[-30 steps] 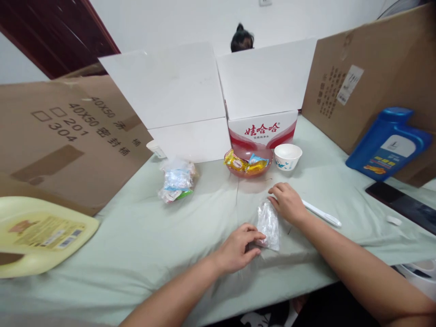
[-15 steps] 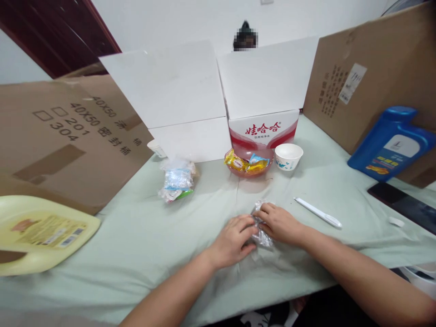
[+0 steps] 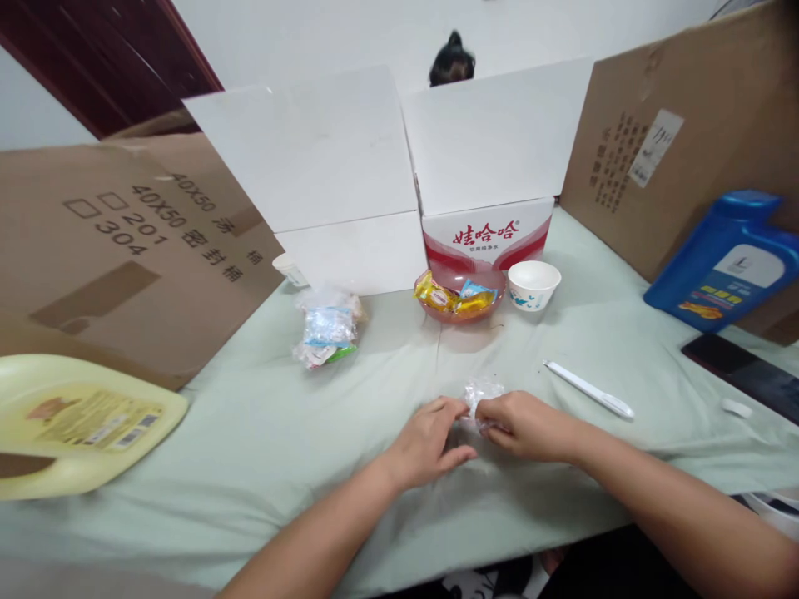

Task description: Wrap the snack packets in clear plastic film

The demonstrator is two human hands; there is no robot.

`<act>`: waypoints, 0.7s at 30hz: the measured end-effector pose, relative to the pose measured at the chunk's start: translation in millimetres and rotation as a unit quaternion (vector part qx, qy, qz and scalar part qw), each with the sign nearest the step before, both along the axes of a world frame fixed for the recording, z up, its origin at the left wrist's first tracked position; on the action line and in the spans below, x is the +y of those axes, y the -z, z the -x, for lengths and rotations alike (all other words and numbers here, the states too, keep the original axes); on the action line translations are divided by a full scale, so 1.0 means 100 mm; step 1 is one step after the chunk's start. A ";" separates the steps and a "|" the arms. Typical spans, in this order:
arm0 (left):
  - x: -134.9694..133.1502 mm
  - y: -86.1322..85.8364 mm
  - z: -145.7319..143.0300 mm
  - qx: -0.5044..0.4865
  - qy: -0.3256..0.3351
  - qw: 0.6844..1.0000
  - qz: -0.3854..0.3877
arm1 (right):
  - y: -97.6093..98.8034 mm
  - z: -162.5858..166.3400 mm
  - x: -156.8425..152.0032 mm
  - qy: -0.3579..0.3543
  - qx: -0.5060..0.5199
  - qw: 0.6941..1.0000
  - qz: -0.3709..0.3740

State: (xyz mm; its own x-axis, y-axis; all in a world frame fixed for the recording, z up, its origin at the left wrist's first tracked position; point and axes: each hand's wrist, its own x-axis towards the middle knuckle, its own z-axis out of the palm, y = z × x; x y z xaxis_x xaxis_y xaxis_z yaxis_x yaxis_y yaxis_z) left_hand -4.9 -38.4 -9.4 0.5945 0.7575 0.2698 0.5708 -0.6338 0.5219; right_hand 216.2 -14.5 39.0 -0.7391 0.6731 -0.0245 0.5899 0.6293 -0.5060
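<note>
A crumpled clear plastic wrapper (image 3: pixel 480 391) lies on the green cloth, partly covered by my fingers. My right hand (image 3: pixel 518 423) comes at it from the right, its fingers curled and closed on the plastic. On the other side is my left hand (image 3: pixel 430 441), fingers stretched forward and thumb held apart, with the fingertips at the wrapper's left edge. Beyond the hands stands a pinkish clear bowl (image 3: pixel 460 314) with yellow and blue wrapped snacks in it. A white paper cup (image 3: pixel 533 287) with a blue-green pattern is beside the bowl.
A white pen-shaped tool (image 3: pixel 590 389) and a dark phone (image 3: pixel 742 376) lie to the right, by a blue bottle (image 3: pixel 717 262). Left are a pile of packaged items (image 3: pixel 328 329) and a yellow jug (image 3: pixel 87 424). Cardboard boxes (image 3: pixel 137 249) wall the table; a person's head (image 3: pixel 453 62) shows behind.
My right hand has curled its fingers more and drawn slightly back toward me over the wrapper. The plastic looks more bunched up. My left thumb has spread outward a little.
</note>
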 end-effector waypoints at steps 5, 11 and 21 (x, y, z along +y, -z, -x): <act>0.04 0.02 -0.01 -0.050 -0.051 0.993 0.096 | 0.14 -0.01 0.21 0.131 0.058 0.988 0.047; 0.09 0.01 -0.02 -0.068 -0.050 0.989 0.121 | 0.29 0.05 0.34 0.203 0.015 0.979 -0.029; 0.13 -0.01 -0.06 -0.016 -0.006 0.999 0.027 | 0.38 0.17 0.32 0.247 -0.149 0.948 -0.134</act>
State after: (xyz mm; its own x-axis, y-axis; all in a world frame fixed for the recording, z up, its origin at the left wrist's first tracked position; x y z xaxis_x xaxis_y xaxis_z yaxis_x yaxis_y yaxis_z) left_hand 1.5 -25.4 -8.0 0.5765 0.7790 0.2467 0.5611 -0.5968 0.5736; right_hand 198.8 17.2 1.1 -0.3183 0.9472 0.0380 0.9380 0.3205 -0.1320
